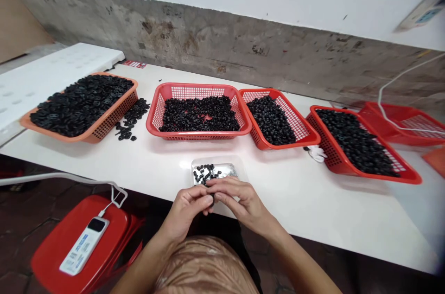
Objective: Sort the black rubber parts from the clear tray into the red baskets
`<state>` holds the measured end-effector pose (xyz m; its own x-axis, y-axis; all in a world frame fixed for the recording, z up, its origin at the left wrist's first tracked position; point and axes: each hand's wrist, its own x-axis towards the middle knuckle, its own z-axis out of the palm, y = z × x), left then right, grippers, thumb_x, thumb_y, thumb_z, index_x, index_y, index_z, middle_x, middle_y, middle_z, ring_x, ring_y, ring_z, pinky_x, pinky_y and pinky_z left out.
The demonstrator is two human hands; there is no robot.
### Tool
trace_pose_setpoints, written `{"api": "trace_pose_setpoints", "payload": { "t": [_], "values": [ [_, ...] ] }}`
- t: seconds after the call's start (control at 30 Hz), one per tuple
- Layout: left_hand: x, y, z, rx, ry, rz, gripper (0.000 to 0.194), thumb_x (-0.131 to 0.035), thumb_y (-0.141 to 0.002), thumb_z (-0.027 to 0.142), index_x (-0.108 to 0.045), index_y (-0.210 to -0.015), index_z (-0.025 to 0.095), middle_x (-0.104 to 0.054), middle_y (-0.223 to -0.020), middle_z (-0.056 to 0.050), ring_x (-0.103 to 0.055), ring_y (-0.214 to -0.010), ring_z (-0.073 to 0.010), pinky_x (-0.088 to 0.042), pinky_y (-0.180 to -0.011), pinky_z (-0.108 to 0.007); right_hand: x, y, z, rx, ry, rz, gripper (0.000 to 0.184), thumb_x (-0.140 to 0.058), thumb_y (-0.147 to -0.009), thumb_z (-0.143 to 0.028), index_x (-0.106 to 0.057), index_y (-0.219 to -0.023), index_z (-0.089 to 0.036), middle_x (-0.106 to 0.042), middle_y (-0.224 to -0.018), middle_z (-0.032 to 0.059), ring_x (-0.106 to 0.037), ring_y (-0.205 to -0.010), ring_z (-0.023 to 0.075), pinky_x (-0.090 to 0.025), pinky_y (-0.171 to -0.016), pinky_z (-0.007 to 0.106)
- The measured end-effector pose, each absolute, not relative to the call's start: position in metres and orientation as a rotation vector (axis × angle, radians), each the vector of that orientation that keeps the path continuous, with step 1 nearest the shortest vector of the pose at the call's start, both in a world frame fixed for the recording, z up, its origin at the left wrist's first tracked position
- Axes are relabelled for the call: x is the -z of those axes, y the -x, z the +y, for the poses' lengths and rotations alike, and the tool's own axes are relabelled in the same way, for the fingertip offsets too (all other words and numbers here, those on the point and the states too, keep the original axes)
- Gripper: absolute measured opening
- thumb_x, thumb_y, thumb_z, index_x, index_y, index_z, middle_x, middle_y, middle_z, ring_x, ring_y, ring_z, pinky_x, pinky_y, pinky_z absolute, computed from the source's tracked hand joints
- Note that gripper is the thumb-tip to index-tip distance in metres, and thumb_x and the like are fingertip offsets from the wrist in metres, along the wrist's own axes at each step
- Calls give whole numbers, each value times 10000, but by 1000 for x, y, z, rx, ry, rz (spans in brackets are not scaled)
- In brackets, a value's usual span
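Observation:
My left hand [189,208] and my right hand [239,199] meet at the table's front edge, fingertips pinched together. Between them is a small black part [212,197], mostly covered by the fingers, so its exact shape is hidden. Just beyond the fingers sits a clear plastic tray [239,164], partly hidden by my right hand. Its left side holds small black pieces [205,171], and on its right lie tiny silvery bits [225,169]. Farther back, a red basket [198,134] holds many small black ring-like parts [198,115].
An orange basket [93,134] heaped with flat black parts stands left, with loose black pieces [130,118] beside it. Two more red baskets [295,141] [368,171] of black parts stand right. A power strip [85,245] lies on a red stool [45,257] at lower left.

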<state>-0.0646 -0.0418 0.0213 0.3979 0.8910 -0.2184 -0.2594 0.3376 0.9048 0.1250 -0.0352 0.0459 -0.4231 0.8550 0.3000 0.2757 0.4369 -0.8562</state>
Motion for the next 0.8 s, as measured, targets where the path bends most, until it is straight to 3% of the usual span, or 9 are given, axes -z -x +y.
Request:
{"api": "trace_pose_setpoints", "payload": {
  "t": [0.2, 0.33, 0.47, 0.6, 0.8],
  "values": [
    [-18, 65, -42, -846, -885, 883, 274, -709, -840, 393, -720, -761, 132, -602, -660, -14, -504, -611, -117, -395, -613, -225, -35, -115, -41, -1057, 1021, -1681, 179, -583, -966, -226, -744, -1043, -244, -734, -1097, 58, -698, -998, 179, -571, -880, 325],
    [-16, 65, -42, -839, -908, 891, 263, -708, -840, 388, -735, -783, 132, -597, -681, -16, -511, -632, -126, -396, -625, -233, -31, -114, -50, -816, 1065, -1782, 208, -548, -972, -190, -717, -1076, -254, -738, -1093, 61, -684, -1006, 198, -541, -887, 375],
    [-18, 65, -40, -866, -981, 898, 247, -690, -854, 362, -736, -766, 135, -578, -714, -16, -491, -653, -131, -393, -624, -232, -35, -114, -57, -499, 1088, -2033, 300, -595, -949, -256, -610, -1247, -223, -692, -1215, 107, -650, -1094, 238, -469, -959, 443],
    [-21, 66, -39, -919, -1084, 909, 205, -661, -882, 318, -760, -832, 146, -618, -811, -47, -539, -789, -177, -439, -754, -260, -35, -106, -57, -80, 1133, -2200, 363, -599, -939, -264, -574, -1282, -150, -683, -1215, 158, -663, -1042, 274, -382, -1023, 521],
    [-24, 70, -40, -928, -1152, 900, 206, -633, -909, 321, -761, -947, 163, -669, -904, -60, -579, -897, -211, -448, -855, -283, -30, -100, -48, 64, 1067, -2164, 291, -549, -956, -200, -572, -1242, -152, -723, -1127, 132, -686, -954, 227, -380, -1024, 477]
  ]
}}
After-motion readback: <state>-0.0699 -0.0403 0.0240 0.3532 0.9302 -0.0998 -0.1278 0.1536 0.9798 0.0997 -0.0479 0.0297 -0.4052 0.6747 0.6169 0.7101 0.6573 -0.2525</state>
